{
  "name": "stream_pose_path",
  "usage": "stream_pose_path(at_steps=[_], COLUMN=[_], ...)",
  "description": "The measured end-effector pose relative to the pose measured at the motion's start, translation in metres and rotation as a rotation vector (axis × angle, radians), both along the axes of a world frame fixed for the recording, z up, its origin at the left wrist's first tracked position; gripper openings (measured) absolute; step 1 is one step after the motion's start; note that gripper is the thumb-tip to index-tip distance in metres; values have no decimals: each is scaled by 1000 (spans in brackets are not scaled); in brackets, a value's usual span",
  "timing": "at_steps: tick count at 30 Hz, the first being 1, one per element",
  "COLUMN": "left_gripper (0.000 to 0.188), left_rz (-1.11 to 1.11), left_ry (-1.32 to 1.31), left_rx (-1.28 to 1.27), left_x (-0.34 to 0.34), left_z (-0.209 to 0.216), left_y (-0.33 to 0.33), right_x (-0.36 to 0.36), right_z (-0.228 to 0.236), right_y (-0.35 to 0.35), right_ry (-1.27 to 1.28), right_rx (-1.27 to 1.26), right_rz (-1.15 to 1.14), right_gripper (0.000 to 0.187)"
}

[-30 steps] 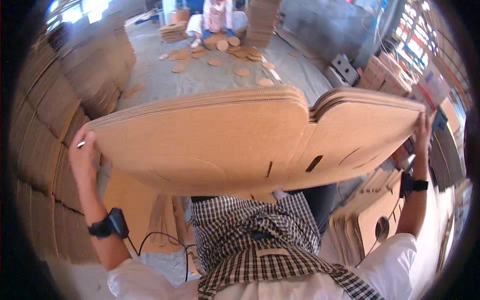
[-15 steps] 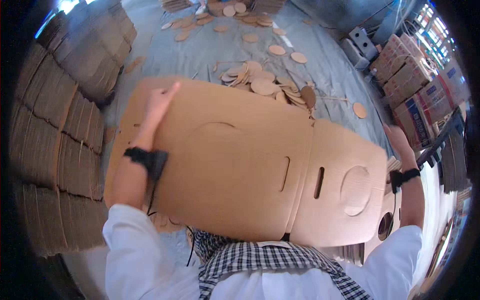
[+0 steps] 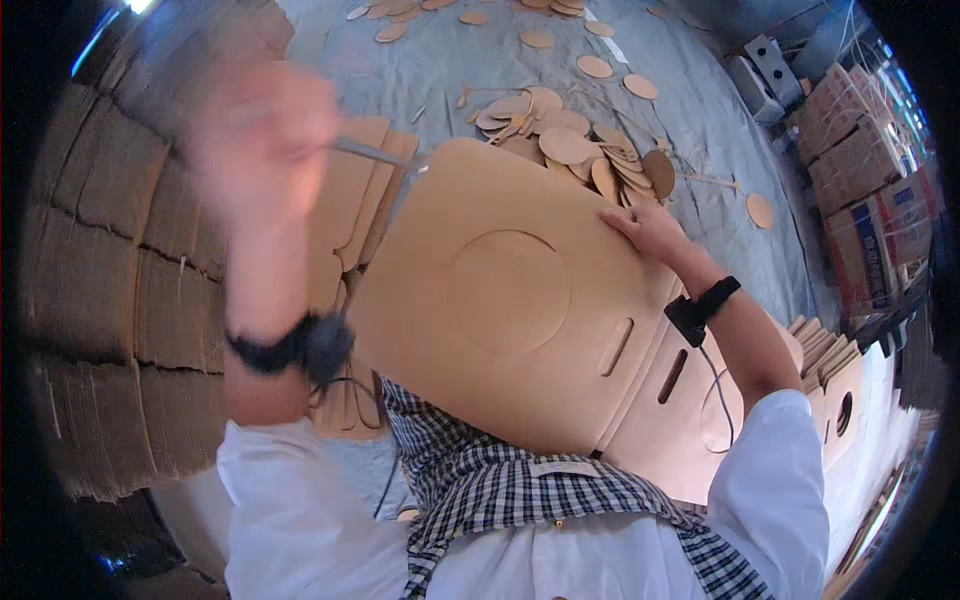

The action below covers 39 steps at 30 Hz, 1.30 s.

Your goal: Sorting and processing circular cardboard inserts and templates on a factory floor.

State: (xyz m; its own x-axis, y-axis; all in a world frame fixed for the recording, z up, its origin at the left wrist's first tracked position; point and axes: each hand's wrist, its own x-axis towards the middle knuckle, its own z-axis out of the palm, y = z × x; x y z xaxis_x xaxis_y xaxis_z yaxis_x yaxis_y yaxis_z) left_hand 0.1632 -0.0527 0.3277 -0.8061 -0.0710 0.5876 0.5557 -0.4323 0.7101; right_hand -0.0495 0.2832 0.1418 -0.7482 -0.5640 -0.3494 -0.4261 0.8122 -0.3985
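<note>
A flat die-cut cardboard sheet (image 3: pixel 400 300) lies tilted across my lap, with a large scored circle and narrow slots. My right hand (image 3: pixel 652 236) grips its far right edge, the thumb lying on the top face. My left hand (image 3: pixel 265 145), smeared by motion, is raised off the sheet to the left. From its fist a thin metal rod-like tool (image 3: pixel 375 153) points right, its tip close to the sheet's far left corner. Where the sheet's circle is scored, the disc (image 3: pixel 515 290) still sits in place.
Tall stacks of cardboard (image 3: pixel 90 300) stand at the left, with cut cardboard pieces (image 3: pixel 365 215) beside them. Loose cardboard discs (image 3: pixel 567 146) lie heaped on the grey floor sheet (image 3: pixel 440 60). Boxes (image 3: pixel 870 240) are piled at the right, and more cut cardboard (image 3: pixel 845 385) stands near my right elbow.
My left hand has left the sheet and risen, with the rod-like tool now showing in it. My right hand has come in from the right onto the sheet's edge. The sheet has shifted right.
</note>
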Motion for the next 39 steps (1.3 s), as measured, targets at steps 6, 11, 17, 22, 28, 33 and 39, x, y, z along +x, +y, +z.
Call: stream_pose_path(at_steps=[6, 11, 17, 22, 28, 33, 39], left_gripper=[39, 46, 51, 58, 53, 41, 35], left_rz=[627, 412, 363, 808, 841, -118, -51], left_ry=[-705, -705, -685, -628, -424, -22, -504], left_rx=[-872, -238, -359, -707, -574, 20, -471], left_x=[-15, -33, -74, -136, -128, -24, -34], left_z=[-186, -95, -136, -185, -59, 21, -121], left_y=[117, 136, 159, 118, 111, 200, 257], right_x=[15, 10, -22, 2, 7, 16, 28], right_z=[2, 17, 15, 26, 8, 30, 49], right_y=[-22, 15, 208, 286, 150, 122, 77], right_ry=[13, 30, -82, 98, 150, 186, 118], right_rx=[2, -181, -66, 88, -80, -20, -9], right_rz=[23, 38, -126, -147, -149, -30, 56], right_gripper=[76, 68, 61, 56, 63, 65, 64])
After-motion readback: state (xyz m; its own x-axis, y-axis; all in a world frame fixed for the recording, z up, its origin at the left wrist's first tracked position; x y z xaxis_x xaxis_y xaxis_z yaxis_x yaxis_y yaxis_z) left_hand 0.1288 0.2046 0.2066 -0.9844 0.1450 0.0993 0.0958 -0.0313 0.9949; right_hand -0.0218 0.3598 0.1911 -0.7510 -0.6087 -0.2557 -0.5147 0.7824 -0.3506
